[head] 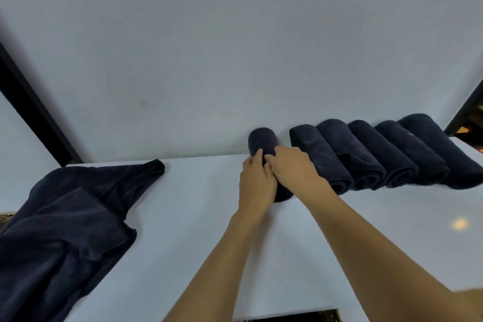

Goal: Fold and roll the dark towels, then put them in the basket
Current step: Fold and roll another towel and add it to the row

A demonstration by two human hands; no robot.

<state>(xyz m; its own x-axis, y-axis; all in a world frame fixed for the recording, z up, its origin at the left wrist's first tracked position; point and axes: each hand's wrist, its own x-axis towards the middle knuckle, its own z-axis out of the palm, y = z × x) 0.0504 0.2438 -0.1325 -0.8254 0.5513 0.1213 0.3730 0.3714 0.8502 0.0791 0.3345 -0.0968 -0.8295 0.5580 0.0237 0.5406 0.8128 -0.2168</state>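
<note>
- The dark roll (262, 140) in hand lies on the white counter (196, 217), its far end against the wall (235, 47). It is just to the left of a row of five finished rolls (366, 154) that lie side by side and touching.
- The left grip (257, 180) is curled round the near half of this roll from the left, fingers over the top. The right grip (292, 167) lies over it from the right with fingers bent onto the cloth. The two hands touch each other.
- The towel looks like soft, light terry with no stiffness of its own, so the roll probably keeps its shape only through friction between the layers.
- It is best held round the middle, with a palm over the outer flap so the end cannot spring loose. The hands hide where that flap lies.
- A heap of loose towels (70, 217) lies at the left and drapes off the counter's edge. These look limp and prone to bunching, so they are better lifted by a hem or two corners.
- No basket can be made out with any certainty, so the rolls seem to be waiting on the counter.
</note>
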